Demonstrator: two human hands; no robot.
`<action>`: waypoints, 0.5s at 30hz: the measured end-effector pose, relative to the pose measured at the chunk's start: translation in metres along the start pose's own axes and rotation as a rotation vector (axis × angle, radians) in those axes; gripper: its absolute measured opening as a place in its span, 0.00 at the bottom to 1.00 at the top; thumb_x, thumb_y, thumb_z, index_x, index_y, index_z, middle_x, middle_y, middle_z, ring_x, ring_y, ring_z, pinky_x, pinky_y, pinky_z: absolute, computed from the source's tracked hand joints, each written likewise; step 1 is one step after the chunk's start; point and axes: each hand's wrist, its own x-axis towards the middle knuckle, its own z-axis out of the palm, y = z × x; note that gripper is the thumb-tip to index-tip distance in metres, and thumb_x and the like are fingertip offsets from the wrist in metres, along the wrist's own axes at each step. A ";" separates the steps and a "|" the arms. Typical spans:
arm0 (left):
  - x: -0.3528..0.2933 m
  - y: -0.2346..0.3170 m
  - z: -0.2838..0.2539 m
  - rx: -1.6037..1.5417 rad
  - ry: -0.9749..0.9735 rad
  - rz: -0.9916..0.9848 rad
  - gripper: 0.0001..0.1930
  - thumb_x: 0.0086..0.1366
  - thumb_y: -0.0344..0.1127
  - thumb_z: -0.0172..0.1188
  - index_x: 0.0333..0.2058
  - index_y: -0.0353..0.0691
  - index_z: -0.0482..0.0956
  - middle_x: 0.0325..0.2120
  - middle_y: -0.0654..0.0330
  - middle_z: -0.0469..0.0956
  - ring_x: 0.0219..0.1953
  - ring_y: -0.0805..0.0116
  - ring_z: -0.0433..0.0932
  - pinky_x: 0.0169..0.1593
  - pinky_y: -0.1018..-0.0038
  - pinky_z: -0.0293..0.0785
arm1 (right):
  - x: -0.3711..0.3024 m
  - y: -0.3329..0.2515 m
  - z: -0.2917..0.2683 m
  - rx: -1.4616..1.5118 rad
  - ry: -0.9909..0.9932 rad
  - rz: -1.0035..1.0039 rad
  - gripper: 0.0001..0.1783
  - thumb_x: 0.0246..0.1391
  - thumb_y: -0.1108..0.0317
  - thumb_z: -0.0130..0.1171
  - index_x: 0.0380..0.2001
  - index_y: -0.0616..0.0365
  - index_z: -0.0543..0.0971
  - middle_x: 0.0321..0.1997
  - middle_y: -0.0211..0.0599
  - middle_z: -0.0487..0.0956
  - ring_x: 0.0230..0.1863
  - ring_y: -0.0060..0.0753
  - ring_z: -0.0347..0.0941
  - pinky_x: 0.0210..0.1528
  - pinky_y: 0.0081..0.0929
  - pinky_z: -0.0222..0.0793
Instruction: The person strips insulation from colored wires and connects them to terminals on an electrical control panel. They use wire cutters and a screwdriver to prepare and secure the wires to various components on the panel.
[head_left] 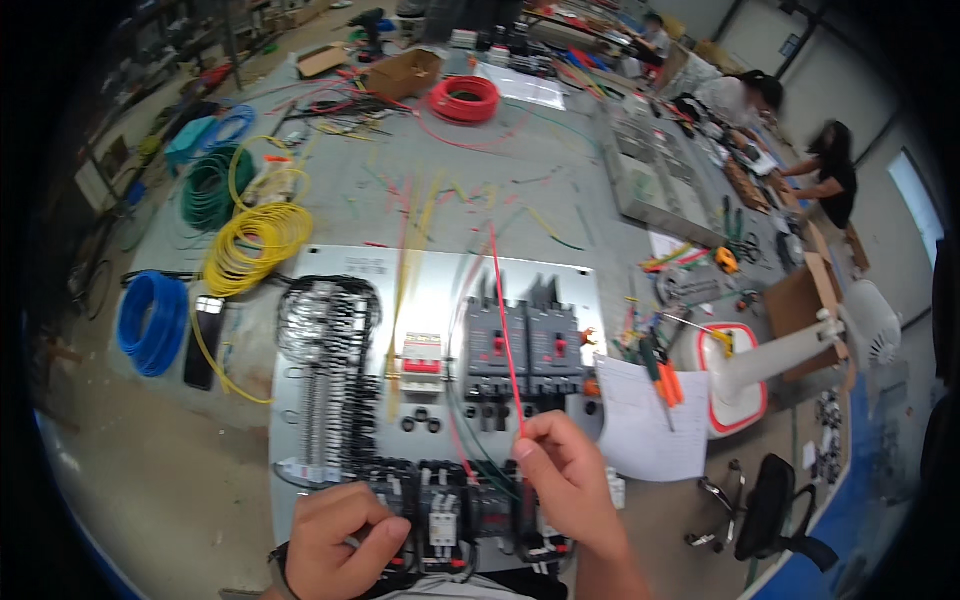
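Note:
My right hand (pixel 568 478) pinches a long, straight red wire (pixel 504 335) between thumb and fingers. The wire rises from the pinch, in front of two dark grey circuit breakers (pixel 556 352) fixed on a metal mounting plate (pixel 286 400). Lower left, my left hand (pixel 338 535) is curled closed beside a row of black contactors (pixel 443 525); its fingertips are hidden. Green, red and clear-looking wires run upward from the contactors. Left of a small white breaker with a red switch (pixel 421 362), a terminal strip (pixel 318 400) has coiled black wires (pixel 328 312) above it.
Blue (pixel 152 322), yellow (pixel 258 245), green and red wire coils (pixel 464 100) lie on the table with a phone (pixel 204 342). To the right are a paper sheet (pixel 652 420), orange-handled pliers (pixel 666 382) and a white fan (pixel 770 365). Other people work at the far right.

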 end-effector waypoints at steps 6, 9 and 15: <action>0.012 0.032 0.027 -0.005 -0.312 0.033 0.07 0.61 0.33 0.67 0.28 0.37 0.80 0.21 0.59 0.76 0.20 0.66 0.76 0.25 0.71 0.70 | -0.042 -0.013 0.011 0.426 -0.248 -0.052 0.09 0.68 0.72 0.58 0.48 0.60 0.73 0.40 0.25 0.75 0.38 0.11 0.71 0.40 0.15 0.68; 0.002 0.019 0.036 0.033 -0.338 0.225 0.06 0.62 0.33 0.67 0.29 0.38 0.81 0.22 0.58 0.76 0.22 0.63 0.78 0.26 0.69 0.72 | -0.054 -0.013 0.024 0.488 -0.271 -0.084 0.09 0.68 0.74 0.57 0.49 0.60 0.73 0.40 0.26 0.76 0.40 0.12 0.72 0.41 0.16 0.69; -0.003 0.009 0.038 0.042 -0.349 0.256 0.10 0.63 0.33 0.65 0.24 0.38 0.76 0.20 0.58 0.74 0.19 0.59 0.74 0.23 0.67 0.68 | -0.062 -0.006 0.021 0.440 -0.354 -0.058 0.10 0.68 0.74 0.57 0.49 0.60 0.72 0.44 0.29 0.76 0.44 0.17 0.73 0.51 0.22 0.71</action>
